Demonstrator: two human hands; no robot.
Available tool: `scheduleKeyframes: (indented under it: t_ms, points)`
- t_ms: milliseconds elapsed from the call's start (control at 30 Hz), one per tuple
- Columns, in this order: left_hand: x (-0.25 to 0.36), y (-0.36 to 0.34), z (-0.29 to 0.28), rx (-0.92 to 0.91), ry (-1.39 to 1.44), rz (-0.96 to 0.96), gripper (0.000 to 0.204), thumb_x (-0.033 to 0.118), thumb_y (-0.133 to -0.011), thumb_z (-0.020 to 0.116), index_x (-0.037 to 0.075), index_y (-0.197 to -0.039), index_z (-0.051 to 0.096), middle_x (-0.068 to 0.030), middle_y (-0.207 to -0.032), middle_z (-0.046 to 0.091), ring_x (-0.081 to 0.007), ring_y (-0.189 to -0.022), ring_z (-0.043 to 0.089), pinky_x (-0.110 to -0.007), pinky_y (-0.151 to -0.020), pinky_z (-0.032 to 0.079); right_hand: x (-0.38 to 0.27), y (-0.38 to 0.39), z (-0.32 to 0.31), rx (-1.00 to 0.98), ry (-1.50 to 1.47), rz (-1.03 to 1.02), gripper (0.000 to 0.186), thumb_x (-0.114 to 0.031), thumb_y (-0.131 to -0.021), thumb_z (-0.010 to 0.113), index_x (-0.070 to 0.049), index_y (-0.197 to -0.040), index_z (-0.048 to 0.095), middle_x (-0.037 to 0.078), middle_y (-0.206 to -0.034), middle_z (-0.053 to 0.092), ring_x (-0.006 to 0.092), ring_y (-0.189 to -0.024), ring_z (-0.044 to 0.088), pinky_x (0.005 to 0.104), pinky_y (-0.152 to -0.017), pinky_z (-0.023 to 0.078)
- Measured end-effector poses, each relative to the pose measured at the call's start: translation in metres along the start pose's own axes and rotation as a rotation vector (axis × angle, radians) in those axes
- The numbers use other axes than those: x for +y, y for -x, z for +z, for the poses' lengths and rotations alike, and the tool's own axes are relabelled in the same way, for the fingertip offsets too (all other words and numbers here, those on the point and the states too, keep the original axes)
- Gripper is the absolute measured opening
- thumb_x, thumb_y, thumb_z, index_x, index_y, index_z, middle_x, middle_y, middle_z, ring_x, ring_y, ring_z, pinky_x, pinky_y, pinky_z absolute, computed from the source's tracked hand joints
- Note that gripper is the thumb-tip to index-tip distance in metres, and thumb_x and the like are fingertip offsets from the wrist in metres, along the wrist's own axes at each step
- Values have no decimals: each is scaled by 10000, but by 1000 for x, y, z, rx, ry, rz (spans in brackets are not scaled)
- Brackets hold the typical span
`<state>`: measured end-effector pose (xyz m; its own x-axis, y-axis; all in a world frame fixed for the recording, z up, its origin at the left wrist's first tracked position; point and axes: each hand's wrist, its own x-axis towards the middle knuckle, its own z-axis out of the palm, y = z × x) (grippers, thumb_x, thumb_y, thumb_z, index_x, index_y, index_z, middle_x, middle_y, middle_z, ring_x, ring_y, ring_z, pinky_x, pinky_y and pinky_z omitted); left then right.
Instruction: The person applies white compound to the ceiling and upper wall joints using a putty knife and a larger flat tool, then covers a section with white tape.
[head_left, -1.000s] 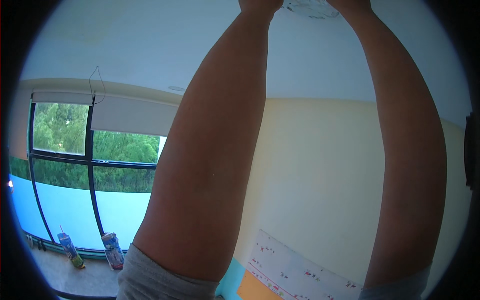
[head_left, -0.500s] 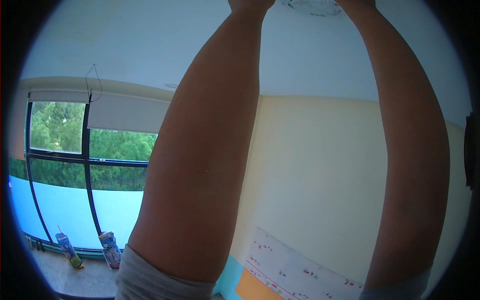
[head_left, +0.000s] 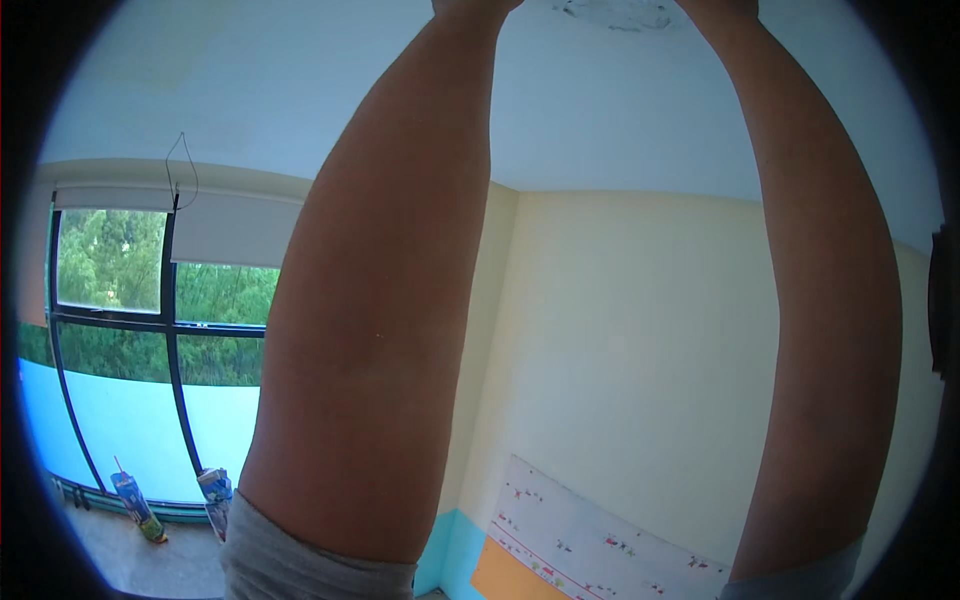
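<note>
Both my bare arms reach up toward the ceiling (head_left: 600, 110), with grey sleeves at their lower ends. At the top edge only the wrist part of my left hand (head_left: 476, 5) shows, and its fingers are cut off. My right hand (head_left: 735, 5) is cropped the same way, to the right of the left one. Whether either holds anything is out of sight. Between the two wrists lies a rough ceiling patch (head_left: 615, 14) with dark, uneven marks, apart from the visible parts of both hands.
At left is a dark-framed window (head_left: 168, 320) with a pale roller blind (head_left: 235, 225) and a hanging cord loop (head_left: 182, 165). Two colourful packages (head_left: 135, 508) stand by it at floor level. A white wall sheet (head_left: 600, 540) with small drawings is on the far wall.
My left arm has shifted to the left, widening the gap between the arms. The right arm has barely moved, and more of the room's corner shows now.
</note>
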<state>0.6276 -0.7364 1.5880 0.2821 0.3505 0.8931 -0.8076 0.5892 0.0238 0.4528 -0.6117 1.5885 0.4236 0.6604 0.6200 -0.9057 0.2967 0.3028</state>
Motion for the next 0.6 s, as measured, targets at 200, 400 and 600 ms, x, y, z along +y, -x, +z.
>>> scheduleKeyframes:
  t_ms: [200, 400, 600]
  points:
    - [-2, -7, -1, 3, -75, 104, 522, 448, -1010, 470, -24, -1048, 692, -222, -1145, 671, -377, -1113, 615, -454, -972, 484, -4, -7, -15, -136, 8, 37, 371, -317, -889, 710, 22, -1032, 662, 210, -1054, 688, 359, -998, 647, 433, -883, 511]
    - [0, -6, -1, 14, -27, 28, 534, 456, -1000, 483, -34, -1099, 669, -233, -1165, 662, -383, -1144, 599, -453, -989, 476, -6, -7, -14, -88, 53, 43, 402, -329, -875, 735, 11, -1077, 668, 188, -1063, 694, 344, -1015, 655, 423, -901, 521]
    - [7, 4, -11, -51, 16, -50, 582, 490, -1007, 463, -43, -1134, 659, -242, -1205, 646, -380, -1169, 590, -447, -1007, 470, -13, -5, -21, -251, 120, 122, 434, -345, -877, 735, 4, -1123, 657, 181, -1110, 683, 328, -1058, 646, 404, -932, 513]
